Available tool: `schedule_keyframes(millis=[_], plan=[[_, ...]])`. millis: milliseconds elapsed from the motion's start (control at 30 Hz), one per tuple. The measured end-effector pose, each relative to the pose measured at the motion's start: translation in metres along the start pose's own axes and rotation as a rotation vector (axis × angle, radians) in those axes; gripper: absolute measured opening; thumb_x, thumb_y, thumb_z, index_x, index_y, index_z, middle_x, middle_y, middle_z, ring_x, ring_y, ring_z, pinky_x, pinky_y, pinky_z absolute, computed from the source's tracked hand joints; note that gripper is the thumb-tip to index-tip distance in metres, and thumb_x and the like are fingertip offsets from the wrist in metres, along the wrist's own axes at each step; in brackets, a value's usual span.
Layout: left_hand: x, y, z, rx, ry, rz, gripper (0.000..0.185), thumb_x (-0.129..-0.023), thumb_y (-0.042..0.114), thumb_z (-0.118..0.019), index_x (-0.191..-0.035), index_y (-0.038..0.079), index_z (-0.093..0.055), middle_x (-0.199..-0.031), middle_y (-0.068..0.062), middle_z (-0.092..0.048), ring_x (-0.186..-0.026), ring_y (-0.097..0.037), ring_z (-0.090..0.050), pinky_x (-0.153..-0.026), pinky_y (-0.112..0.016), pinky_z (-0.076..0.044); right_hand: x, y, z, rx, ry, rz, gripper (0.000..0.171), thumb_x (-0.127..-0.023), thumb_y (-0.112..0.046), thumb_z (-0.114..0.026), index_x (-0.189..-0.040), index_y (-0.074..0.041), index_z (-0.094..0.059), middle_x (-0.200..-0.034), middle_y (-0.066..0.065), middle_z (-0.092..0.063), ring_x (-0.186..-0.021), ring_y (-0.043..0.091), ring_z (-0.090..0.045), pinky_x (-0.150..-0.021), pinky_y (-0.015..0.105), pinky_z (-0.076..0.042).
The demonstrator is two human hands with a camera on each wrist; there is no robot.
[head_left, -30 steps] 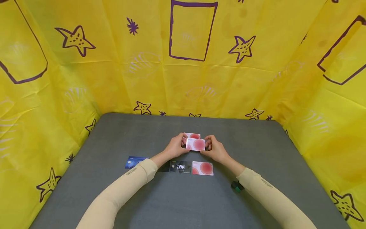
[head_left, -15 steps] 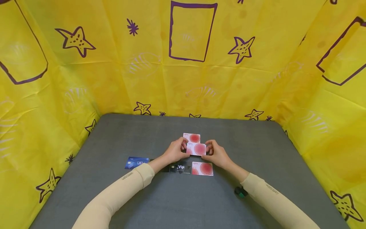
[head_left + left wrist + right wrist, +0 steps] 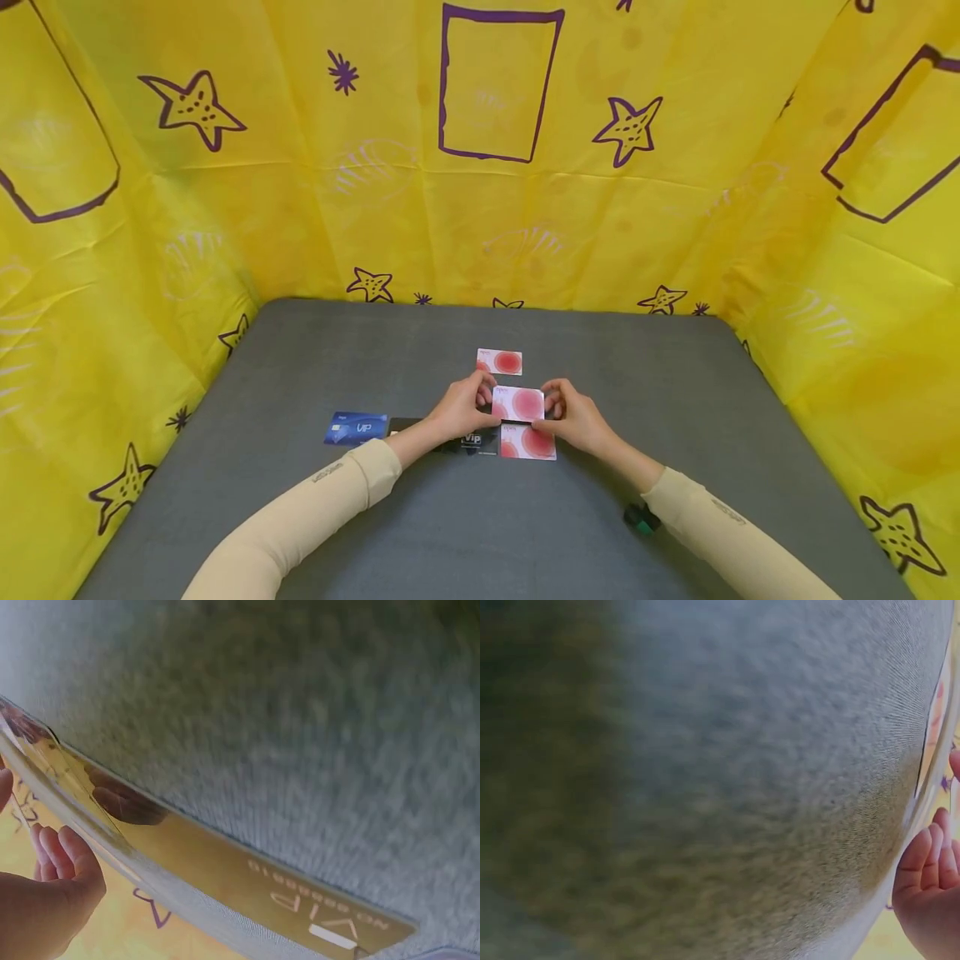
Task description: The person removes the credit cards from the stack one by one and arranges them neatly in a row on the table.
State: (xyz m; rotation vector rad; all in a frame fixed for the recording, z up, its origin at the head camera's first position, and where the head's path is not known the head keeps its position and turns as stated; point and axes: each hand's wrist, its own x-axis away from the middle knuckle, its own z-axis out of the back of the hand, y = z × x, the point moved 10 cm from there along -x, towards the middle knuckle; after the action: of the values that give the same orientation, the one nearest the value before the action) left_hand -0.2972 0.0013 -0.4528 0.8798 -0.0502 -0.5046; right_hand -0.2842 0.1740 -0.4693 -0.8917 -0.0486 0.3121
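Right now both hands meet over the middle of the grey felt-covered surface (image 3: 300, 375), sharing one white plastic card with a red disc printed on it (image 3: 519, 403). The left hand (image 3: 465, 406) pinches that card's left edge, and the right hand (image 3: 573, 417) pinches its right edge, fingers curled round it. The held card sits just above a second white-and-red card (image 3: 528, 442), overlapping or nearly touching its far edge; from the head view I cannot tell which. A third white-and-red card (image 3: 499, 362) lies flat farther off, apart from the hands. Beside the near card lies a black card marked Vip (image 3: 474, 440), partly under the left wrist. A blue VIP card (image 3: 356, 427) lies further left. The wrist views are blurred and show mainly grey fabric.
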Motion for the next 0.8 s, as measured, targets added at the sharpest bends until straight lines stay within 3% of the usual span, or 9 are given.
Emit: schedule_keyframes(millis=[467,800], plan=[[0.011,0.008,-0.01,-0.004,-0.042,-0.007,0.051,-0.068,0.012,-0.088,-0.108,0.001,-0.058,-0.089,-0.009,-0.059,-0.083,-0.023,-0.055,-0.076,-0.03,-0.045,0.019,-0.002,0.002,0.014,-0.012,0.052,0.052,-0.075,-0.018,-0.085,-0.115,-0.005,-0.054,-0.088,0.002,-0.061,-0.07,0.012,-0.051,-0.062,0.023,-0.042],[0.015,0.011,-0.019,-0.054,-0.067,-0.002,0.05,-0.068,0.02,-0.089,-0.105,0.005,-0.06,-0.09,-0.001,-0.057,-0.085,-0.017,-0.049,-0.078,-0.032,-0.041,0.03,0.002,0.002,0.026,-0.032,0.036,0.054,-0.074,-0.021,-0.086,-0.116,-0.007,-0.055,-0.087,-0.001,-0.06,-0.071,0.011,-0.051,-0.063,0.022,-0.042]])
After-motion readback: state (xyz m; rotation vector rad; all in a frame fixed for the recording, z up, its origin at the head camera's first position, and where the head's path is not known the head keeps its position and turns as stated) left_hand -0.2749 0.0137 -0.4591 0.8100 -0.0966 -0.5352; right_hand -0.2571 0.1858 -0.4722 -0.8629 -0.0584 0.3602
